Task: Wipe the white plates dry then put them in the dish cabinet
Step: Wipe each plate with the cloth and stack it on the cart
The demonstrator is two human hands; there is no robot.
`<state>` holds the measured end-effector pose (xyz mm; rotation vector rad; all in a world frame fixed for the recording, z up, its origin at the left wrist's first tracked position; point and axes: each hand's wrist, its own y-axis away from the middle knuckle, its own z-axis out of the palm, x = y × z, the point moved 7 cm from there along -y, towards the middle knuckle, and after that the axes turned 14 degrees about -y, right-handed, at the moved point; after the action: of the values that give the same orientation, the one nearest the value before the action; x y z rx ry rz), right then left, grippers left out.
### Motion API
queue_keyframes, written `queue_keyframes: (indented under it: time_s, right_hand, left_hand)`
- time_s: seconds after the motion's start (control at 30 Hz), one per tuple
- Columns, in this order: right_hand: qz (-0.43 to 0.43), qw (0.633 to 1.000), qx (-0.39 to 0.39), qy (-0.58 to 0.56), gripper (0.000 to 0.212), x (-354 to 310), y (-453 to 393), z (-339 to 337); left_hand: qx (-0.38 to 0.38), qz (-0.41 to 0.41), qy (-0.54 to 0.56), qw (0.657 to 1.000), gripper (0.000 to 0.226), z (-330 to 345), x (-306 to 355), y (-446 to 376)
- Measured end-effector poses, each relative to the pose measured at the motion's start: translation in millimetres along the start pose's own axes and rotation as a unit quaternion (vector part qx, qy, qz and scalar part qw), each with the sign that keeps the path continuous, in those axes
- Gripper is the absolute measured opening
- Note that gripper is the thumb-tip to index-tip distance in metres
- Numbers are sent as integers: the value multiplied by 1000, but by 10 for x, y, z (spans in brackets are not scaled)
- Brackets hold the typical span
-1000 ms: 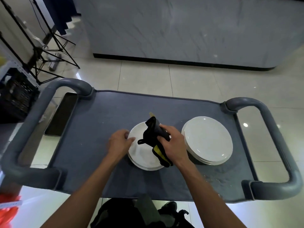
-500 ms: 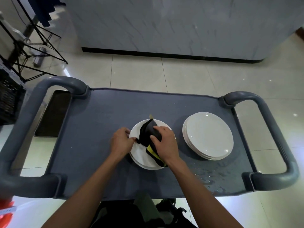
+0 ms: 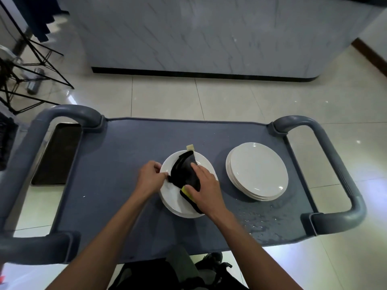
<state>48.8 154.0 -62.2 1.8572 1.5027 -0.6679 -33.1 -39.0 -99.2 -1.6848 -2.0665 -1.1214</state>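
Observation:
A short stack of white plates [image 3: 172,197] lies in the middle of the grey cart top [image 3: 117,185]. My left hand [image 3: 149,178] grips the left rim of its top plate. My right hand [image 3: 206,190] presses a black cloth with a yellow edge [image 3: 185,171] flat onto that plate. A second stack of white plates [image 3: 257,171] sits to the right, untouched. The dish cabinet is not in view.
Water drops [image 3: 261,221] wet the cart top near its front right corner. Thick grey handles [image 3: 335,164] close both ends of the cart. A dark tray [image 3: 56,155] lies below the left handle. A marble counter [image 3: 199,32] stands beyond, and tripod legs [image 3: 31,65] at far left.
My right hand has lowered the bunched cloth and spread it flatter on the plate, sliding it toward the left rim. My left hand stays on the rim.

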Motion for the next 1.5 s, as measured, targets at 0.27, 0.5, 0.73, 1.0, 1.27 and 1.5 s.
queue_keyframes:
  time_s: [0.27,0.5,0.73,1.0,1.27,1.5]
  right_hand:
    - [-18,999,22,-22,64,-30,34,73]
    - [-72,996,31,-33,61,-182,38,165]
    - [-124,989,80,-18,51,-480,-101,21]
    - [-94,984,149,4,52,-549,-339,-515]
    - [-83,975,204,23,53,-449,-209,-878]
    - [-87,978,185,37,55,-415,143,-717]
  left_hand:
    - [-150,-40,165,974,30,-3,93,238]
    - [-217,14,202,955,67,-61,124,389]
    - [-218,52,230,947,74,-117,137,432]
    - [-185,57,300,934,65,-208,236,503]
    - [-131,44,382,914,63,-341,362,492]
    - [-115,47,413,902,66,-354,467,456]
